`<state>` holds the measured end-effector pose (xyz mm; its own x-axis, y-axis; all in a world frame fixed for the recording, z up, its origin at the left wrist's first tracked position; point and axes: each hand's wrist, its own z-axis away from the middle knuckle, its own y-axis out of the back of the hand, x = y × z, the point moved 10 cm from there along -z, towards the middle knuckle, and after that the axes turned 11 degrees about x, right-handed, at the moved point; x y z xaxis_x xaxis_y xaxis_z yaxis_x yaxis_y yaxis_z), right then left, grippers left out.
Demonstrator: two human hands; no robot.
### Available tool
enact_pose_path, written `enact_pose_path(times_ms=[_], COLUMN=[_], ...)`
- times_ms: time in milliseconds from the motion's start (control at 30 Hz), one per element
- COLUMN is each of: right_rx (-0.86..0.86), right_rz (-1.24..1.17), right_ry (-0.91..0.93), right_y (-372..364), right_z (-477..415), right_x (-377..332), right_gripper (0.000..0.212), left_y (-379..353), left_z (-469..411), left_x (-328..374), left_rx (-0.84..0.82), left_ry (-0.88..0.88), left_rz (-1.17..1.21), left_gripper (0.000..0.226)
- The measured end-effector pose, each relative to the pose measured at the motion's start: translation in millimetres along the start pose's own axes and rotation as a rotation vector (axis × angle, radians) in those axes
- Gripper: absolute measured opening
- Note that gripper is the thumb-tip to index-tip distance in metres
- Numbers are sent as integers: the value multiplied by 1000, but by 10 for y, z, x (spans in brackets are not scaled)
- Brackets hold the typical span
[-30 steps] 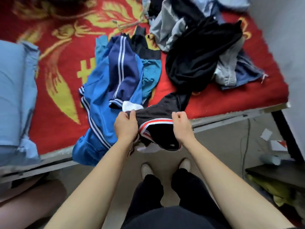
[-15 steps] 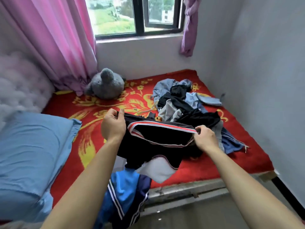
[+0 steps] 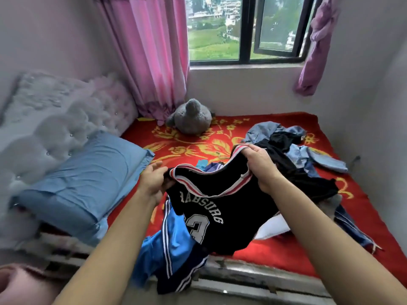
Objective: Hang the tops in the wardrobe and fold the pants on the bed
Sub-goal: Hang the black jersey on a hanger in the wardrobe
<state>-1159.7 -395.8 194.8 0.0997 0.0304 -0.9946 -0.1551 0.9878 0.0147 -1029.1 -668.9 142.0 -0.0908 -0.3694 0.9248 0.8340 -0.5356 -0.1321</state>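
Note:
I hold a black sleeveless jersey [image 3: 222,208] with red-and-white striped trim and white lettering above the bed's front edge. My left hand [image 3: 154,181] pinches its left shoulder strap. My right hand [image 3: 259,166] grips the striped trim on the other side, higher up. Under the jersey lie blue track garments with white stripes [image 3: 174,243], hanging over the bed edge. A pile of dark and light-blue clothes [image 3: 293,150] sits on the red flowered bedcover [image 3: 275,254] to the right.
A blue pillow [image 3: 88,172] lies at the left against a padded white headboard [image 3: 55,119]. A grey plush toy [image 3: 191,117] sits below the window [image 3: 246,29] beside a pink curtain [image 3: 152,51]. White walls close in the right side.
The jersey has turned so its lettered side faces me, and it hangs lower. My right hand rose with the trim. The view lifted further toward the window.

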Motion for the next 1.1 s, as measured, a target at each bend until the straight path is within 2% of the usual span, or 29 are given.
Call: enact_pose_path(times_ms=[67, 133, 233, 267, 333, 367, 400, 467, 533, 600, 733, 833, 900, 1000, 1100], right_rx=[-97, -194, -298, -328, -394, -436, -479, -560, -626, -672, -694, -758, -844, -887, -925], right_rz=[-54, -73, -34, -3, 31, 12, -12, -32, -3, 21, 74, 122, 147, 173, 215], right_ry=[-19, -38, -57, -40, -4, 8, 17, 60, 167, 256, 412, 489, 495, 516, 661], right_y=[-261, -573, -1041, -1187, -1468, -1609, -1747, -1998, -2232, -2442, -2838, -3202, -3507, -3991, -4453], right_z=[96, 221, 488, 586, 827, 971, 1122, 1453, 1806, 2161, 2780, 3335, 3811, 4484, 5186], right_x=[14, 99, 293, 325, 341, 317, 283, 177, 57, -19, -125, -178, -129, -26, 14], right_gripper=[23, 19, 22, 25, 29, 29, 29, 28, 27, 24, 23, 31, 31, 22, 20], left_y=[194, 484, 1011, 1168, 1523, 1721, 1915, 2284, 2686, 3162, 4189, 5050, 5557, 6264, 6886], left_z=[248, 490, 852, 970, 1187, 1291, 1391, 1555, 1721, 1921, 2370, 2855, 3120, 3453, 3828], left_x=[-110, -273, -518, -562, -619, -622, -619, -598, -522, -433, -184, 67, 181, 232, 279], left_rx=[-17, 41, 181, 210, 275, 322, 367, 452, 547, 665, 885, 1104, 1115, 1065, 1086], left_ry=[22, 50, 74, 54, -17, -63, -105, -190, -271, -318, -394, -451, -481, -459, -458], left_rz=[3, 18, 33, -10, -245, -390, -521, -688, -731, -759, -788, -673, -620, -628, -579], left_gripper=[22, 24, 10, 27, 66, 73, 72, 55, 25, 8, 15, 16, 18, 17, 6])
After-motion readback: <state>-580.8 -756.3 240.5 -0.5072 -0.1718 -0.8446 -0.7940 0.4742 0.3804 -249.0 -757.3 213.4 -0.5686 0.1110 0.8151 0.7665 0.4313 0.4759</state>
